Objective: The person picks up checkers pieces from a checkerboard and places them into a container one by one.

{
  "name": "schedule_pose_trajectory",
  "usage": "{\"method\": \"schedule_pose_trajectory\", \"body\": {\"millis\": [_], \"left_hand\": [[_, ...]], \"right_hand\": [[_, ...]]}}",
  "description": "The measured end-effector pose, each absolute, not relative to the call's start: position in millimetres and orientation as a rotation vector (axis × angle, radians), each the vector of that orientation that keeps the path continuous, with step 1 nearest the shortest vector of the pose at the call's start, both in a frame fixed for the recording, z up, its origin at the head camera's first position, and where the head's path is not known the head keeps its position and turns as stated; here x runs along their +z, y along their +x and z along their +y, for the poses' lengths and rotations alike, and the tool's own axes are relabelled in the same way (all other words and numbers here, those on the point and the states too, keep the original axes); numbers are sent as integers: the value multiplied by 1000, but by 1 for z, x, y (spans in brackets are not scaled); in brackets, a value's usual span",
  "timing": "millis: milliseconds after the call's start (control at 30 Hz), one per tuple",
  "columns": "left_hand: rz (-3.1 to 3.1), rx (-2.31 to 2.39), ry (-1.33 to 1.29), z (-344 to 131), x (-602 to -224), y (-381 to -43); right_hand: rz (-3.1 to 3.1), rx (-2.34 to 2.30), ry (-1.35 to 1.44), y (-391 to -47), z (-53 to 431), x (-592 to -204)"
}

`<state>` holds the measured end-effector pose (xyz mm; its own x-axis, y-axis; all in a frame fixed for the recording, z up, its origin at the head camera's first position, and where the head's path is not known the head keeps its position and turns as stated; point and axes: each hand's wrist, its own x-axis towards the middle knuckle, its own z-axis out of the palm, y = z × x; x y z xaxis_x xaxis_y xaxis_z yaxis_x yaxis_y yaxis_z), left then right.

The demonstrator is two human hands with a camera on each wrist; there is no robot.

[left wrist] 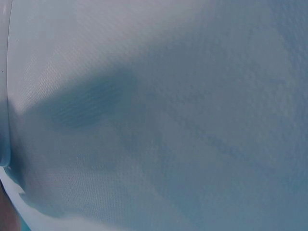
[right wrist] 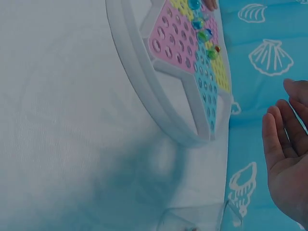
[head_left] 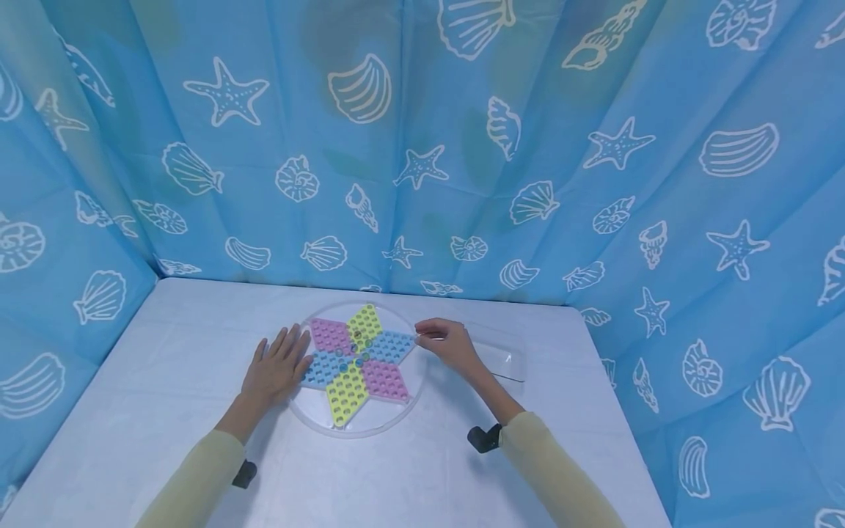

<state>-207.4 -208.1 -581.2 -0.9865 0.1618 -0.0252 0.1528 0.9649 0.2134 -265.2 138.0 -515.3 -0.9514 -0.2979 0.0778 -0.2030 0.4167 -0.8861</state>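
A round white Chinese checkers board (head_left: 396, 427) with a pink, yellow and blue star of holes lies on the table. Several glass marbles (right wrist: 202, 35) sit around its middle. My left hand (head_left: 276, 367) rests flat at the board's left rim, its fingers straight. Over the right rim, beside the tip of a blue point, hovers my right hand (head_left: 450, 345). Its fingers are loosely bent, and the right wrist view shows the palm side of the right hand (right wrist: 291, 154) with nothing visible in it. The left wrist view holds mostly blurred pale cloth.
A clear plastic box (head_left: 511, 354) stands right of the board, behind the right forearm; small coloured bits show in the clear box (right wrist: 180, 219) in the right wrist view. White cloth covers the table (head_left: 356, 484). Blue shell-print curtains (head_left: 422, 220) hang along the table's back and sides.
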Motion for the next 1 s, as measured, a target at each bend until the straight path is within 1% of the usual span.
{"method": "schedule_pose_trajectory", "body": {"millis": [500, 1000], "left_hand": [[3072, 320, 241, -210, -584, -209], [3082, 309, 241, -209, -586, -210]], "right_hand": [[2497, -1498, -470, -265, 96, -535], [2538, -1439, -324, -270, 73, -554]]}}
